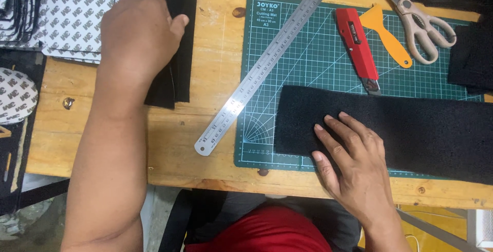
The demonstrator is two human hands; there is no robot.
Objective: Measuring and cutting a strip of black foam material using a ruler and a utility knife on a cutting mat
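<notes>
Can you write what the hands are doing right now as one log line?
left hand: on black sheet stack | right hand: flat on black foam strip | cutting mat: steel ruler, red utility knife

Tally at the bench: mostly singles, two hands.

Two hands in shot, the left hand (137,31) and the right hand (354,154). One steel ruler (264,64), one green cutting mat (308,57), one red utility knife (358,44), one orange scraper (386,36), one pair of scissors (418,23), and one long black foam strip (411,126) on the mat.
</notes>
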